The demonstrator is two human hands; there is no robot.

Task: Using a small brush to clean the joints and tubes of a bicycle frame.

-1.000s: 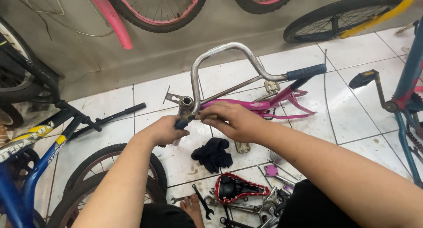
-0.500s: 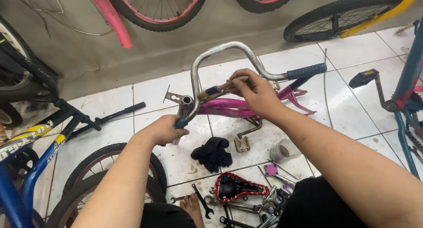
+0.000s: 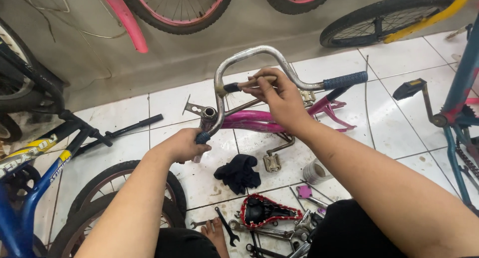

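Note:
A curved silver handlebar [image 3: 272, 54] with dark blue grips stands upright above a pink bicycle frame [image 3: 259, 122] lying on the white tiles. My left hand [image 3: 183, 144] is closed around the handlebar's near left grip. My right hand [image 3: 278, 94] holds a small brush [image 3: 248, 83] with a wooden handle and dark bristles, its tip against the upper left bend of the bar.
A black rag [image 3: 238, 172], a roll of tape [image 3: 315, 171], a red-edged black saddle [image 3: 267, 211] and several wrenches [image 3: 227, 225] lie on the floor near my bare foot [image 3: 213, 233]. A blue and yellow bicycle [image 3: 37, 158] lies left, tyres [image 3: 122, 188] near left, a blue frame with pedal [image 3: 439, 113] right. Wheels [image 3: 174, 8] lean on the wall.
My right hand has risen from near the stem to the upper bend of the handlebar, taking the brush with it. My left hand has stayed on the grip.

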